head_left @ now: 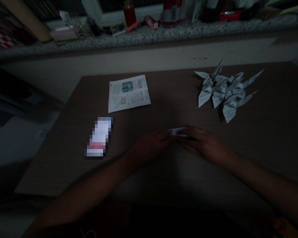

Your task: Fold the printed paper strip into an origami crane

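A small piece of folded printed paper [178,132] lies low over the middle of the table, between my two hands. My left hand [151,145] has its fingertips closed on the paper's left end. At the other end, the fingers of my right hand [204,142] press on the paper, the upper ones lying over it. Most of the paper is covered by fingers, and the dim light hides its exact shape. Several folded paper cranes [224,91] of printed paper stand grouped beyond my right hand.
A flat printed sheet [129,94] rests toward the back of the brown table [169,96]. Left of my left hand lies a lit phone [99,137], its screen blurred out. Behind the table, a speckled stone sill [144,35] carries a can [172,13], a red jar [129,15] and clutter.
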The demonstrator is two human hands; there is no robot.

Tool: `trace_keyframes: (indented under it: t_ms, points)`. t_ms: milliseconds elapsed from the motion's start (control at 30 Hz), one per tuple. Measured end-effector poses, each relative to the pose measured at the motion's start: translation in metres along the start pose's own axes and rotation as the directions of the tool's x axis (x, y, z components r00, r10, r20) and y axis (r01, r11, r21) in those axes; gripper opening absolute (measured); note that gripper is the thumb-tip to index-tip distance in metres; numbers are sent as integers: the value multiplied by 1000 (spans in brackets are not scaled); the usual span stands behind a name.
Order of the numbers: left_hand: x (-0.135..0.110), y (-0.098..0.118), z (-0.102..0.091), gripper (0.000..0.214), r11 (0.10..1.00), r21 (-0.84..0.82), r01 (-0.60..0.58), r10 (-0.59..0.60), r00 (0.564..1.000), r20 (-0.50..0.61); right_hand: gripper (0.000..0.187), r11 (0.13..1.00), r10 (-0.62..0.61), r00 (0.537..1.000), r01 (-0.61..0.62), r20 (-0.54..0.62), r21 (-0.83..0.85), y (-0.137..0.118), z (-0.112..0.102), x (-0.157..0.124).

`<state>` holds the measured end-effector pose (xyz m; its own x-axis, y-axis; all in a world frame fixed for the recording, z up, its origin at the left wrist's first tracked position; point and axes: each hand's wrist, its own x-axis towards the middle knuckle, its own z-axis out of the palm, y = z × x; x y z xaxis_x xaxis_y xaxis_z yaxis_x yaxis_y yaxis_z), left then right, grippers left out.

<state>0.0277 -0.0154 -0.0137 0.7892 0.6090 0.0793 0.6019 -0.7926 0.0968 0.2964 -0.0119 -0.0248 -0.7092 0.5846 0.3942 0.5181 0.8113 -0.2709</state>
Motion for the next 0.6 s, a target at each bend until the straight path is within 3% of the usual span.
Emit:
trace_keyframes:
  t_ms: [300, 600]
  points:
    - [0, 3, 6, 34, 999, -17, -28, 27, 997, -69, 38, 999, 28, 998, -30, 59, 36, 0, 0, -4]
    - [-4, -1, 9, 39, 996, -54, -72, 65, 990, -126, 35, 999, -7, 997, 10, 77, -41, -3, 0, -5]
